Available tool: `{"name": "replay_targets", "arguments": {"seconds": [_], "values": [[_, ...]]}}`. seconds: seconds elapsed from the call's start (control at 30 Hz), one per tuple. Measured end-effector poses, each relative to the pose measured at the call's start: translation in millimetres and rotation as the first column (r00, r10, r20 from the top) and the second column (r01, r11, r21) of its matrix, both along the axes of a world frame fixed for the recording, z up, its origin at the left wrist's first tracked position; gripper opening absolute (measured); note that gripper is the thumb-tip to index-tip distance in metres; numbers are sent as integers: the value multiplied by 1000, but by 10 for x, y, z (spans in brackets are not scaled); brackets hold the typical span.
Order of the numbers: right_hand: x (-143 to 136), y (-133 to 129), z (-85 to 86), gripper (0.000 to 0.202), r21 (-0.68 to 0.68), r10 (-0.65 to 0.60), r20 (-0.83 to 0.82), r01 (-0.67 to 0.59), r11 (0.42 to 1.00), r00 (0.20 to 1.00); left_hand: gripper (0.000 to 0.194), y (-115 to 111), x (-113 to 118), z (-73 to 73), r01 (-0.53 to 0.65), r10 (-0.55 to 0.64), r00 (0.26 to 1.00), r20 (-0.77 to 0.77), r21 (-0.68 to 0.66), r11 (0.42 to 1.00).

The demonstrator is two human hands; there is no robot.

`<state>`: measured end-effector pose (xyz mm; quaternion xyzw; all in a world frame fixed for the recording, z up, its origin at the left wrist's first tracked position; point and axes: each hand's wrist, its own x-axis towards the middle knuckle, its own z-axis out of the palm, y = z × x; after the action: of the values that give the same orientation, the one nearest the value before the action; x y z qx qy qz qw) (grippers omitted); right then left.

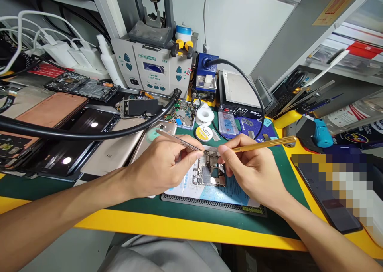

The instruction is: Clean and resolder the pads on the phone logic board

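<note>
My left hand (163, 166) is closed around a pair of silver tweezers (176, 140), whose tips point right, over the upper edge of a phone circuit board (206, 175). My right hand (253, 166) pinches a slim gold-handled, pen-shaped tool (266, 143). Its working end is hidden at the fingertips. Between the two hands is a small greyish flat piece that I cannot make out. The board lies on a white-and-blue printed sheet (185, 189), which rests on a grey mat with a perforated edge (209, 202).
A hot air station (155, 68) stands at the back, its black hose (119, 132) crossing the left side. Phones, including a gold one (112, 148), lie left. A solder spool (205, 115) and a yellow-labelled tin (204, 133) sit behind my hands. A dark phone (326, 196) lies right.
</note>
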<state>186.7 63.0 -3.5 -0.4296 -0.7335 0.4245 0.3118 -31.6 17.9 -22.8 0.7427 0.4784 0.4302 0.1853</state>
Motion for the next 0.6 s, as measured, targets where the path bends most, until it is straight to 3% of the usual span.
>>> {"name": "replay_targets", "arguments": {"seconds": [0.6], "values": [[-9, 21, -12, 28, 22, 2, 10, -2, 1000, 1000, 13, 9, -5, -14, -4, 4, 1000, -1, 0, 1000]]}}
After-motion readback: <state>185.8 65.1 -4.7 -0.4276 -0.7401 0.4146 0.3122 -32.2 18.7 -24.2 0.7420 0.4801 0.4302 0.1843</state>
